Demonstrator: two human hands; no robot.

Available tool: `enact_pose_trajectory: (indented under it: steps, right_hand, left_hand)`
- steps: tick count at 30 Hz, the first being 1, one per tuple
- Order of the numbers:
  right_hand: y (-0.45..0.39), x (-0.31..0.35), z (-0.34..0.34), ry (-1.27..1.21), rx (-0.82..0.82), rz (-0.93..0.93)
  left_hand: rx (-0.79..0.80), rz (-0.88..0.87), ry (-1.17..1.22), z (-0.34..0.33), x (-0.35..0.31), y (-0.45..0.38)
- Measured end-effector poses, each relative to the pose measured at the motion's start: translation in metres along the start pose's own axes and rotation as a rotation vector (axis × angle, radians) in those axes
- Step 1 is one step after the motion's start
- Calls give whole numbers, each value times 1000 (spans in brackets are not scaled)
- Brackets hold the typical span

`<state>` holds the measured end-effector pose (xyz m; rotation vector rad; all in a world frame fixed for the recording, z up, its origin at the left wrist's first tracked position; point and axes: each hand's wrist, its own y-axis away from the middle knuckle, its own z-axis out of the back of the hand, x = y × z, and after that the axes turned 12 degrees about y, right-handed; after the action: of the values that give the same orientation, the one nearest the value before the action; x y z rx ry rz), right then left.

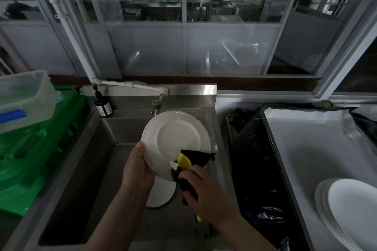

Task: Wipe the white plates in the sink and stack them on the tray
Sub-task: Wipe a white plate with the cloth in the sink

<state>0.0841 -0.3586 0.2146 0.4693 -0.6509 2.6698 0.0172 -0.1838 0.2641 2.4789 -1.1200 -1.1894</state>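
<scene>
Centre of frame, held plate: a white plate (pixel 175 138) is tilted up over the steel sink (pixel 98 149), its underside facing the camera.
Left hand: the left hand (pixel 136 171) grips the plate's lower left rim, thumb on the near face.
Right hand: the right hand (pixel 204 191) is curled round a black and yellow cloth (pixel 189 167), pressing it against the plate's lower right edge.
Sink bottom: another white plate (pixel 161 193) lies flat beneath the hands, partly hidden.
Lower right: a stack of white plates (pixel 350 210) rests on the metal tray (pixel 302 149).
Left edge: green crates (pixel 36 159) carry a clear plastic tub (pixel 24 96).
Behind the sink: a dark pump bottle (pixel 103 106) stands beside the tap (pixel 157 106).
</scene>
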Motion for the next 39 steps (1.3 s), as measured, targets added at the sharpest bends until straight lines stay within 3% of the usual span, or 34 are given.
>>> enact_pose_trajectory:
  steps: [8, 13, 25, 39]
  right_hand:
    - [-15, -24, 1, 30, 7, -57]
    - [-30, -40, 10, -21, -85, -101]
    - [-66, -64, 46, -19, -24, -119]
    - [-42, -67, 27, -149, -173, -412]
  left_hand:
    - [-38, -1, -24, 11, -6, -6]
    - [-45, 34, -30, 16, -10, -10]
    - [91, 21, -224, 27, -14, -2]
    - [98, -60, -272, 37, -5, 0]
